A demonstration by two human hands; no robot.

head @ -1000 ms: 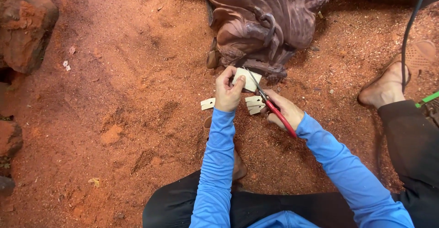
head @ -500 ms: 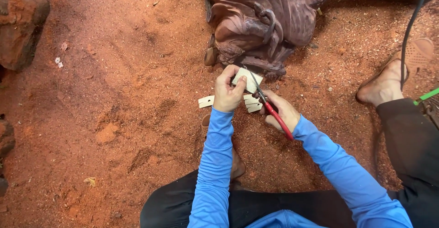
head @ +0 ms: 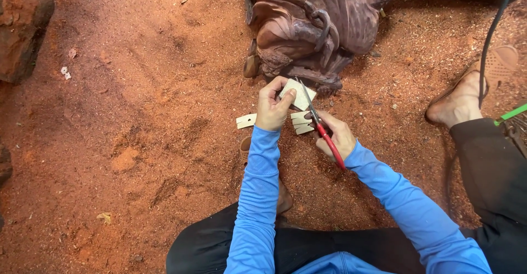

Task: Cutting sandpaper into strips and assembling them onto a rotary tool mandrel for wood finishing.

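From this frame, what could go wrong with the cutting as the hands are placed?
1. The left hand pinches the pale sheet right beside the blades of the red-handled scissors in the right hand; a slip might nick the fingers.
2. Cut strips and another piece lie on loose red sawdust and may get dirty or buried.
3. The blade tips point toward the carved wooden sculpture and might scratch it.

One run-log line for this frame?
left hand: holds pale flat sheet | right hand: red-handled scissors, blades at sheet | cut pale pieces on red sawdust ground
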